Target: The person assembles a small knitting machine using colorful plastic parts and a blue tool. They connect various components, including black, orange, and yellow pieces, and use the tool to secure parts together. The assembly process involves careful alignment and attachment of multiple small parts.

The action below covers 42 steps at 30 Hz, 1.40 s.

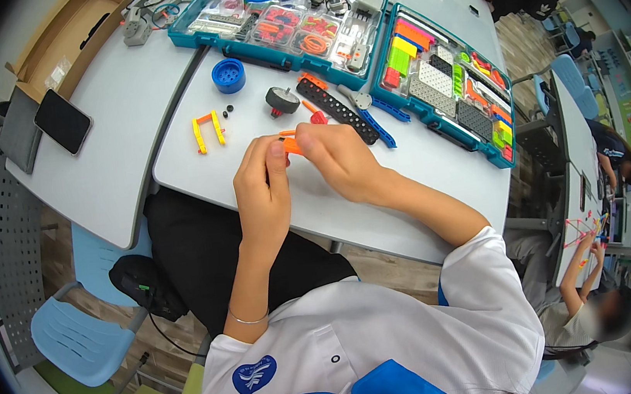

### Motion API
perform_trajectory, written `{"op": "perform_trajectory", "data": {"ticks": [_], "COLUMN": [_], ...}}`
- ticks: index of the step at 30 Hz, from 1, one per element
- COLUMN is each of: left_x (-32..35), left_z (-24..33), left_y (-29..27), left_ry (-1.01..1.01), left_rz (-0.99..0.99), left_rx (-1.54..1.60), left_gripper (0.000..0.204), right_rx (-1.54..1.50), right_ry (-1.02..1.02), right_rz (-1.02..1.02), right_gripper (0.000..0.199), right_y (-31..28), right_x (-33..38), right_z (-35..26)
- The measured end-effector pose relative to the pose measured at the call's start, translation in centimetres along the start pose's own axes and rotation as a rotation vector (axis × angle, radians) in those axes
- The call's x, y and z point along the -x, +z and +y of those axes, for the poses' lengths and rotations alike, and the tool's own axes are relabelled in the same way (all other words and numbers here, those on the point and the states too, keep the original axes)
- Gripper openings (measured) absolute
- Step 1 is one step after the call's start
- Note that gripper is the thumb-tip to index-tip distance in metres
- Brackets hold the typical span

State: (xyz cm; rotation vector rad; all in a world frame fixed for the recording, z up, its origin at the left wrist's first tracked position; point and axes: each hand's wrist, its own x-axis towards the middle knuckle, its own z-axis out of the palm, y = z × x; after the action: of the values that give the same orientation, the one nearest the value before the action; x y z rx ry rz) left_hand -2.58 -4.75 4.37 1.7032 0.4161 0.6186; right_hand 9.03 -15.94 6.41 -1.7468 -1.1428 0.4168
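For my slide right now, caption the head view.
Both hands pinch a small orange plastic piece above the white table.

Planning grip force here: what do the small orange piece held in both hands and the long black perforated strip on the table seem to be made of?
The small orange piece, pinched between the left hand and the right hand, looks like moulded plastic: bright uniform colour, matte. The long black perforated strip also seems plastic, dull with evenly spaced holes, though painted metal cannot be ruled out.

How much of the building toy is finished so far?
Not much yet. One small yellow and orange frame sits built on the table. Both hands, left and right, pinch a small orange piece together. A black strip, a dark wheel and a blue ring lie loose, unattached.
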Motion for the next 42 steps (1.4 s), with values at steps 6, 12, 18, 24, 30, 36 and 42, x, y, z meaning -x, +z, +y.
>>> {"op": "perform_trajectory", "data": {"ticks": [6,12,18,24,30,36,42], "left_x": [1.2,1.8,1.2,0.9,0.8,0.7,0.7], "left_z": [0.9,1.4,1.2,0.6,0.1,-0.2,-1.0], "left_y": [0.7,0.6,-0.8,-1.6,-1.7,-1.5,-1.6], "left_ry": [-0.081,-0.210,-0.224,-0.289,-0.258,-0.228,-0.169], "left_rz": [-0.099,-0.163,-0.094,-0.003,-0.009,-0.002,0.091], "left_rx": [0.219,0.462,0.603,0.663,0.658,0.458,0.512], "left_gripper": [0.038,0.043,0.047,0.043,0.037,0.041,0.026], "right_rx": [0.298,0.018,-0.123,0.406,0.608,0.729,0.085], "right_ry": [-0.247,-0.222,-0.198,-0.219,-0.297,-0.305,-0.149], "right_rz": [0.104,-0.040,-0.113,0.044,-0.053,0.070,-0.034], "right_gripper": [0.038,0.033,0.033,0.027,0.021,0.022,0.026], "right_y": [0.2,-0.3,-0.5,-0.9,1.0,1.6,1.1], "right_x": [0.3,0.4,0.4,-1.3,-0.5,-0.9,-0.4], "right_z": [-1.2,0.0,-0.2,0.9,2.5,3.7,1.8]}}
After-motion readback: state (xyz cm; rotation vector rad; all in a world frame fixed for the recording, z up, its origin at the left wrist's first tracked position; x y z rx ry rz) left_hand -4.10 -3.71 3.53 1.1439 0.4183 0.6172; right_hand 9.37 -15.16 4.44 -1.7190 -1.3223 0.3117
